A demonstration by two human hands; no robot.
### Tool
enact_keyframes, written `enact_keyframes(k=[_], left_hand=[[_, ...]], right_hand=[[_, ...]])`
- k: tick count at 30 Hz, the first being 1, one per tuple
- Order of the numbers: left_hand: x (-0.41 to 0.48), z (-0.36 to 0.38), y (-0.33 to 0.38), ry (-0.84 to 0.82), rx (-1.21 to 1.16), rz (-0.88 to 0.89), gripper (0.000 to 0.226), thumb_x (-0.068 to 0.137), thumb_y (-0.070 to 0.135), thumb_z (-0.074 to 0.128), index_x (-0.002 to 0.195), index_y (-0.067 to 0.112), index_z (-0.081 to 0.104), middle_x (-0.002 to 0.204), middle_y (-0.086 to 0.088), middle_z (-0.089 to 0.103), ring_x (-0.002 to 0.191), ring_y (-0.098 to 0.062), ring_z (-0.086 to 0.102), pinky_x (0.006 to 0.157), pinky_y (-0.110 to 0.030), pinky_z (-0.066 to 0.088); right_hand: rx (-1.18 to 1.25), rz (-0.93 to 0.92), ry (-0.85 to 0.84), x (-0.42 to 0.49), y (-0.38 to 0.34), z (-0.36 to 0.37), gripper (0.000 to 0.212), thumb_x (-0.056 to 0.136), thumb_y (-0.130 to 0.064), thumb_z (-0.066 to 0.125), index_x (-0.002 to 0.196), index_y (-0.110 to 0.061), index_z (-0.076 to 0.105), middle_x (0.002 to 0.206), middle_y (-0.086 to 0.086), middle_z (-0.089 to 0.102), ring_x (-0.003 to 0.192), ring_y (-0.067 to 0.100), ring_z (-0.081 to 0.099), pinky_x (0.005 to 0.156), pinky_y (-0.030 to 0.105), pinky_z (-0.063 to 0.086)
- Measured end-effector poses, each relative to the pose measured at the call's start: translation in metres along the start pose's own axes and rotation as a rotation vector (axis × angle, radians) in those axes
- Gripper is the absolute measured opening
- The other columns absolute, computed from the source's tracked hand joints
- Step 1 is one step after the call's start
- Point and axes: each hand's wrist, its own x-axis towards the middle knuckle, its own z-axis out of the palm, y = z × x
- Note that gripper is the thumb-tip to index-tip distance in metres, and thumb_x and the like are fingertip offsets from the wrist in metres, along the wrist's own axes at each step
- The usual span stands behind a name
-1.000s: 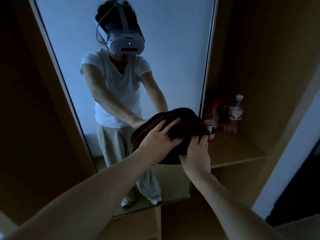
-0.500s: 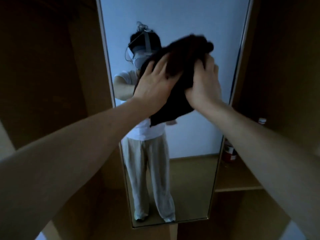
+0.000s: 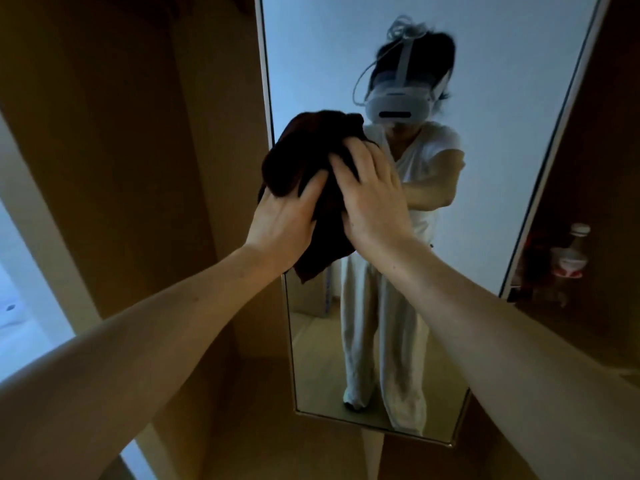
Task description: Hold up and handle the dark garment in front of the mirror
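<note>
Both hands (image 3: 284, 216) (image 3: 372, 199) hold dark cloth (image 3: 298, 157) against mirror (image 3: 485, 168).

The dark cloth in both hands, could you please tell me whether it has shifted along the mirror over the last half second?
Yes. The dark cloth moved left, from the mirror's middle to overlapping its left edge.
</note>
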Motion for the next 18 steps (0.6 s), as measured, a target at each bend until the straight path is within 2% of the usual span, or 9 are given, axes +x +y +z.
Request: enact_keyframes(k=[5,11,18], left_hand=[[-0.036,0.026,0.009,-0.116,-0.047,-0.024,0.056,0.089,0.019,0.061,0.140,0.012,0.037,0.136,-0.020,0.046,0.121,-0.039,0.048,0.090,-0.045,0.049],[-0.065,0.062,0.025,-0.172,-0.108,0.036,0.059,0.085,0.016,0.067,0.135,0.014,0.035,0.130,-0.021,0.050,0.116,-0.038,0.052,0.085,-0.042,0.052],[-0.098,0.100,0.054,-0.268,-0.126,0.070,0.059,0.083,0.015,0.066,0.131,0.018,0.033,0.128,-0.022,0.052,0.114,-0.043,0.053,0.081,-0.048,0.054]], right_hand=[[0.035,0.076,-0.031,-0.047,-0.005,0.022,0.057,0.080,-0.010,0.064,0.134,-0.011,0.047,0.144,0.012,0.036,0.133,0.029,0.025,0.109,0.042,0.026],[0.045,0.157,-0.082,-0.094,0.003,0.038,0.056,0.078,-0.009,0.067,0.131,-0.010,0.050,0.143,0.013,0.038,0.130,0.027,0.023,0.107,0.045,0.031],[0.032,0.228,-0.142,-0.158,0.021,0.052,0.056,0.077,-0.011,0.068,0.130,-0.011,0.050,0.142,0.014,0.037,0.129,0.030,0.025,0.107,0.048,0.033]])
